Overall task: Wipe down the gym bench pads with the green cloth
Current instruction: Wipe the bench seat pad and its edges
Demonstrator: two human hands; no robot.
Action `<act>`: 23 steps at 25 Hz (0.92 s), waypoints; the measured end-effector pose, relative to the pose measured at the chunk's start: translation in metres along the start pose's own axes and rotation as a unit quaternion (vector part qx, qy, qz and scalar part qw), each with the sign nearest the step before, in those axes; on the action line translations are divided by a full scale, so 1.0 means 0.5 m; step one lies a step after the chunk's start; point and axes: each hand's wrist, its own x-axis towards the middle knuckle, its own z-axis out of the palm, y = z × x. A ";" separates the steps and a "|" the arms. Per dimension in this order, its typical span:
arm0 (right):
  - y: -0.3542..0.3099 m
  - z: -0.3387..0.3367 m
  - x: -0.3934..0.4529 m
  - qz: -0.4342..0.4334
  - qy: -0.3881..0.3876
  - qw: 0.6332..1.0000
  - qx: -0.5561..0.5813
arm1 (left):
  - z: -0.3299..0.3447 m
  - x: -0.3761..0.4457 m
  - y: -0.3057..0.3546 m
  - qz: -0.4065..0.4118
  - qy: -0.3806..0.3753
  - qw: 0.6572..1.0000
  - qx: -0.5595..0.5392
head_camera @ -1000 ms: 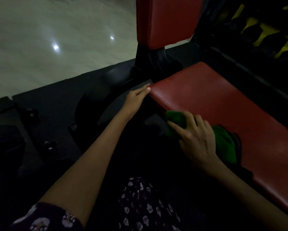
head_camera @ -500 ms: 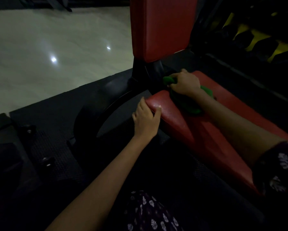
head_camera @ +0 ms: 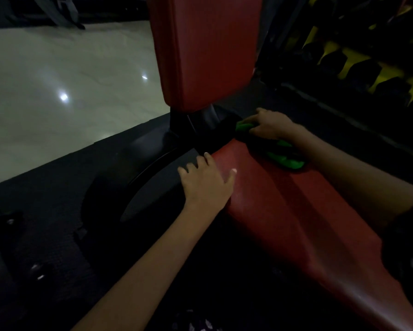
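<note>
A red seat pad (head_camera: 284, 211) runs from the centre to the lower right, and an upright red back pad (head_camera: 207, 51) stands behind it. The green cloth (head_camera: 284, 158) lies bunched at the seat pad's far end. My right hand (head_camera: 270, 126) holds the cloth there, fingers curled over it at the gap below the back pad. My left hand (head_camera: 205, 185) rests on the near left corner of the seat pad, fingers over the edge and thumb on top.
The black bench frame (head_camera: 188, 130) and a curved black base (head_camera: 133, 177) sit on dark rubber matting. Pale glossy floor (head_camera: 69, 91) lies to the left. A yellow and black dumbbell rack (head_camera: 358, 65) stands at the right.
My right hand has carried the green cloth from the seat pad's near side to its far end by the back pad. My left hand shifted from fingertips on the corner to resting over it.
</note>
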 end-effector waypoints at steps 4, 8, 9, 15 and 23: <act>0.008 0.020 0.003 -0.073 -0.001 0.997 -0.008 | 0.007 0.086 0.076 0.055 -0.035 0.998 -0.019; 0.079 0.017 0.056 0.051 0.003 0.999 -0.008 | 0.032 0.108 0.085 0.072 -0.046 0.996 -0.008; 0.074 0.020 0.061 0.046 0.003 0.999 -0.014 | 0.035 0.107 0.085 0.072 -0.044 0.996 -0.003; 0.075 0.020 0.070 0.011 0.008 0.999 0.032 | 0.024 0.137 0.099 0.068 -0.073 0.995 -0.013; 0.143 0.040 0.080 0.213 0.037 0.958 0.190 | 0.045 0.273 0.140 0.170 -0.132 0.975 -0.061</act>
